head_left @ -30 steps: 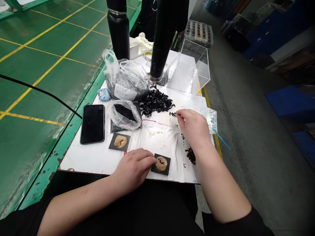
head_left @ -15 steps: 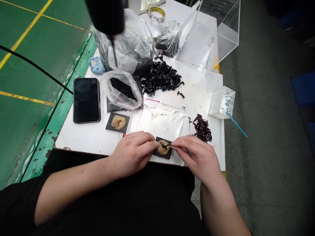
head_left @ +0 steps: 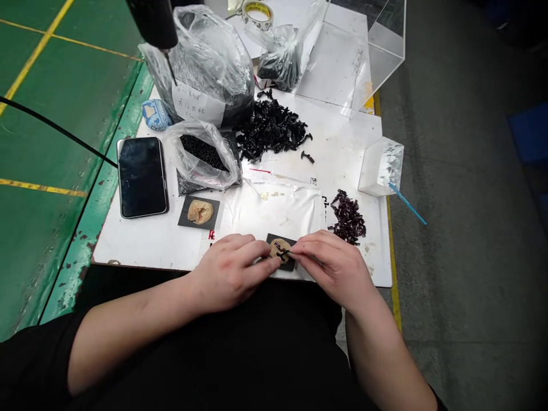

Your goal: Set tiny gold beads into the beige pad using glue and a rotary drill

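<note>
Over a dark square plate (head_left: 290, 266) with a tan round pad (head_left: 274, 245), both hands meet at the table's front edge. A small black plastic part (head_left: 282, 254) lies between their fingertips above the pad. My left hand (head_left: 233, 268) comes in from the left, its thumb and index finger closed against the part's left end. From the right, my right hand (head_left: 336, 265) pinches the part's other end. The fingers partly cover the part, so its full shape is hidden. Just behind lies a white sheet (head_left: 278, 217) with several tiny rings (head_left: 274, 195).
Dark reddish small parts (head_left: 349, 218) are heaped at right, black clips (head_left: 274, 125) behind. An open bag of black pieces (head_left: 203, 153), a phone (head_left: 142, 177) and a second padded plate (head_left: 199, 213) are at left. A screwdriver (head_left: 154, 23) hangs above. A clear box (head_left: 381, 167) stands right.
The view has shifted slightly, so the table contents appear further left and the hanging screwdriver higher. The black part has turned a little between my fingers, and my left fingertips sit lower on it.
</note>
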A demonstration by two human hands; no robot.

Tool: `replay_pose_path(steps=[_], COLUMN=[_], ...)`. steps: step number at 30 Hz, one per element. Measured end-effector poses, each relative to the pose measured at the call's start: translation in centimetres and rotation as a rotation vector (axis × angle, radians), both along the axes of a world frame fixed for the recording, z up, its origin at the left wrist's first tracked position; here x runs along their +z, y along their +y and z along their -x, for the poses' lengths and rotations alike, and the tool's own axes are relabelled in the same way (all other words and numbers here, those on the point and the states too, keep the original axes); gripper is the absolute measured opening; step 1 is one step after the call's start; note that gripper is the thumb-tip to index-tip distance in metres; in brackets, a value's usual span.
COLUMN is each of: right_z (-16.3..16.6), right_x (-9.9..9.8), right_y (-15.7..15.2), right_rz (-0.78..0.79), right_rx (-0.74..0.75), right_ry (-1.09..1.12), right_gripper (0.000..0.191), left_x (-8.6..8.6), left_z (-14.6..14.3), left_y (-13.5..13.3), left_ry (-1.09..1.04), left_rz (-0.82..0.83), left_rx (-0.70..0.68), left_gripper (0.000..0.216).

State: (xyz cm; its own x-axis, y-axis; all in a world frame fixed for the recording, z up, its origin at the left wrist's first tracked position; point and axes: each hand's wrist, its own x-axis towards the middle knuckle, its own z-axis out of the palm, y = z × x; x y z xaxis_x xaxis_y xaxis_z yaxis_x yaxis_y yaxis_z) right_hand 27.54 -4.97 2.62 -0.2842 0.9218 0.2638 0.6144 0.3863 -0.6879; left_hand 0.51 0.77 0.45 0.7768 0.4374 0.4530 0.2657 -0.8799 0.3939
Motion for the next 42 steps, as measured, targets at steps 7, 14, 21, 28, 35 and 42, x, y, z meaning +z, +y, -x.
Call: replay_pose_path(steps=[7, 14, 21, 28, 35, 42], right_z=[0.1, 0.0, -0.1, 0.1, -0.7, 0.1], right_x=[-0.2, -0.3, 0.0, 0.4, 2.2, 1.8], right_y=[-0.3, -0.4, -0.9, -0.9, 1.4, 7.7], right_rz=[-0.018, -0.006, 0.046, 0.089, 0.114, 0.103], right_rx=[-0.018, -0.006, -0.045, -0.036, 0.012, -0.178], right_ry=[0.002, -0.027, -0.111, -0.135, -0.155, -0.414], right_gripper=[0.023, 0.023, 0.019, 0.018, 0.013, 0.018], left_x=[-0.2, -0.2, -0.1, 0.1, 0.1, 0.0], left_z=[0.1, 0.1, -0.1, -0.3, -0.4, -0.2], left_y=[0.0, 0.0, 0.1, 0.1, 0.0, 0.0], left_ry=[0.023, 0.046, 0.085, 0.09, 0.09, 0.087], left_rz=[0.018, -0.012, -0.01, 0.004, 0.017, 0.003], left_rx=[-0.002, 0.001, 0.005, 0.008, 0.022, 0.012], left_gripper=[0.028, 0.029, 0.029, 0.028, 0.027, 0.028])
